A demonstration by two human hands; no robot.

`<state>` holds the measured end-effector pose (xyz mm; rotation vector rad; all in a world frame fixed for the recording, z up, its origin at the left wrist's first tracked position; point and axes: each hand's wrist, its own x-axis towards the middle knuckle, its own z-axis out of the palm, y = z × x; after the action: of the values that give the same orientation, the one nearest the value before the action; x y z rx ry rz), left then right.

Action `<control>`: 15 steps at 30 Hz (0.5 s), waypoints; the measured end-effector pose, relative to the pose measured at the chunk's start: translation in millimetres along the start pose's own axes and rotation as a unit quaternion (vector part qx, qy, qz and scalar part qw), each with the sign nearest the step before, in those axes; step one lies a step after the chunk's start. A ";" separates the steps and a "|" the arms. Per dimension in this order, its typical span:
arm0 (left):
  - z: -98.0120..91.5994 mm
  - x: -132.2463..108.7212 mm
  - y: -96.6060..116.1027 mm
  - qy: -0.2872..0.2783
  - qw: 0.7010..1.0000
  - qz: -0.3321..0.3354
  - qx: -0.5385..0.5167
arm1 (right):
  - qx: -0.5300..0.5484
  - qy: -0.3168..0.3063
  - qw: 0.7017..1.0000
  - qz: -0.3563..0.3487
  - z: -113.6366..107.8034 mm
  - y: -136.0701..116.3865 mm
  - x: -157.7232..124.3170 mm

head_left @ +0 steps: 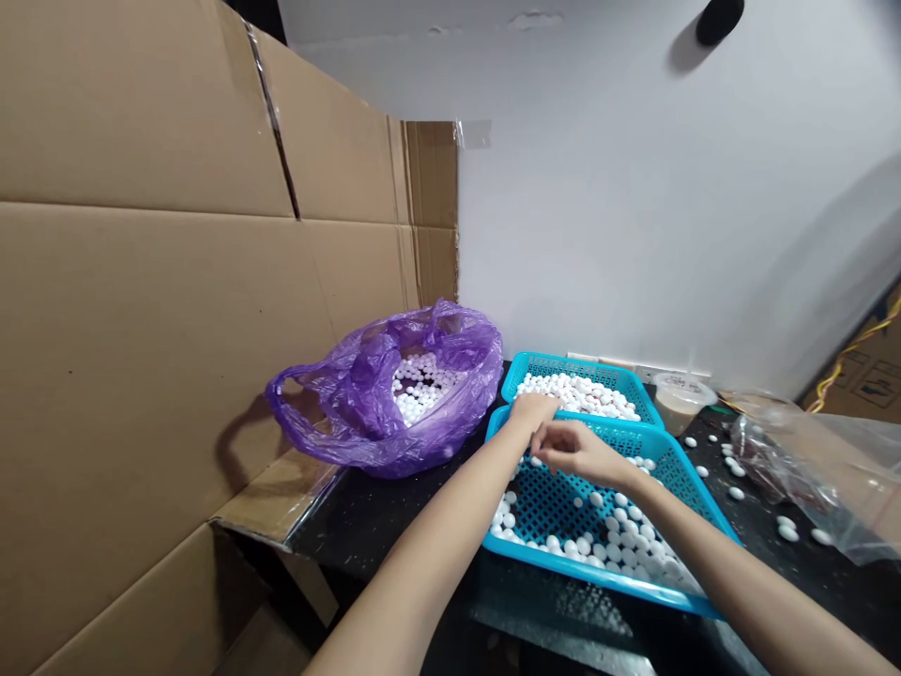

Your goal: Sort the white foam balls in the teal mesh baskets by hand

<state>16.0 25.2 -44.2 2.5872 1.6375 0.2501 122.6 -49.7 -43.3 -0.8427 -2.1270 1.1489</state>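
Observation:
My left hand (536, 409) reaches over the shared edge of two blue baskets, at the near side of the back basket (525, 364). Its fingers are mostly hidden. Above the front basket (584, 563), my right hand (573, 449) is closed, with its fingers curled and bent toward the thumb. A small white oval piece (536, 461) shows right at its fingertips; I cannot tell whether it is held or lies beneath. More smooth white oval pieces (626, 540) gather along the front basket's near side and right corner. The back basket holds a dense heap of white pieces (577, 390).
A purple plastic bag (450, 441) with white pieces inside stands left of the baskets. Right of them are a lidded plastic cup (681, 399), loose white pieces (786, 530) and a clear plastic bag (845, 479). Cardboard (155, 329) walls the left side.

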 end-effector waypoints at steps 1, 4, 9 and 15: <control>0.6 -0.2 -0.8 0.000 1.000 0.016 0.012 | -0.009 -0.055 0.998 0.001 4.2 -0.1 -0.7; 1.9 -1.2 -3.0 -0.005 0.997 0.061 0.045 | -0.070 -0.141 0.987 0.010 12.4 2.0 -2.4; 2.1 -1.3 -2.4 -0.005 0.997 0.060 0.053 | -0.139 -0.138 0.981 0.016 15.9 8.6 -2.4; 1.1 -1.2 -0.8 -0.004 0.996 0.061 0.059 | -0.151 -0.130 0.980 -0.013 18.1 12.2 -0.6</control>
<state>14.9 24.6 -45.5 2.7763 1.5382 0.1526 112.9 -54.0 -62.4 -0.8276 -2.5674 0.9812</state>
